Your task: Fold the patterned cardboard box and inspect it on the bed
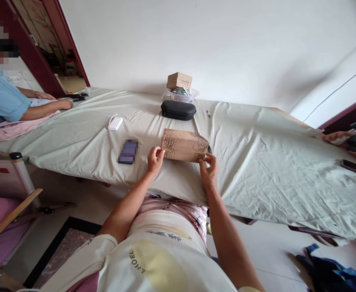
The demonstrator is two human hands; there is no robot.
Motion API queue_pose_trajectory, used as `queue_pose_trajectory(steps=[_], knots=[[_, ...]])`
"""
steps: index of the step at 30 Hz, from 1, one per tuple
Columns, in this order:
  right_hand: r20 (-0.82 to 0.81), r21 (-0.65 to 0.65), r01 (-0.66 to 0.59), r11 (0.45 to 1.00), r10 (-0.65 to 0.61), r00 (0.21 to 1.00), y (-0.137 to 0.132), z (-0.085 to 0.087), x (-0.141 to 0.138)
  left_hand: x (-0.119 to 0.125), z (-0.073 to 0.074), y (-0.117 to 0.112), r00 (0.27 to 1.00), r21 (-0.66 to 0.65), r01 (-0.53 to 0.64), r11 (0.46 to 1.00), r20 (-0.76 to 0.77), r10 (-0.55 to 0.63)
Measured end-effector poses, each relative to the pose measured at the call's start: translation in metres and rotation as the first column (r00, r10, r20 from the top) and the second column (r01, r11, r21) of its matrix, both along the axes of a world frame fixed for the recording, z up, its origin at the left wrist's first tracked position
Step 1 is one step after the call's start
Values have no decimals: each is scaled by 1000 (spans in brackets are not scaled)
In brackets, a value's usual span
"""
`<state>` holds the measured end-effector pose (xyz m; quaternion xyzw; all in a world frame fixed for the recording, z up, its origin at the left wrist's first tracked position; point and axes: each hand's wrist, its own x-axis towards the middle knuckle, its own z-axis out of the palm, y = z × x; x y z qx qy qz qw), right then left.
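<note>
Holding cardboard (184, 145) | long axis left-right | right end slightly nearer

Soft, even light brightens a white wall (226, 48) and cloth-covered tabletop (251, 170), with a faint shadow left of a small cardboard box (178, 81) and a diagonal one at upper right. A scribbled cardboard piece (184, 146) shows clearly at center; wide-angle distortion tilts the doorframe (39, 69), the lower right corner blurs, and pixelation masks a smartphone (128, 152).
</note>
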<state>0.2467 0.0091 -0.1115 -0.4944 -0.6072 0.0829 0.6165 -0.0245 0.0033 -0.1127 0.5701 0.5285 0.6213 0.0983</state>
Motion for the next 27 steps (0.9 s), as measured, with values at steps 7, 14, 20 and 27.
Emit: queue_pose_trajectory(steps=[7, 14, 20, 27], knots=[[-178, 187, -4, 982, 38, 983, -9, 10, -4, 4, -3, -2, 990, 278, 84, 957, -136, -48], [-170, 143, 27, 989, -2, 985, -11, 7, -5, 6, 0, -7, 994, 112, 42, 993, -106, -30], [-7, 132, 29, 991, -29, 1000, -17, 13, -6, 12, 8, -14, 984, 58, -48, 997, -169, 58], [146, 86, -20, 996, 7, 989, -11, 14, -8, 20, 8, -9, 946, 62, -40, 997, -319, 58]])
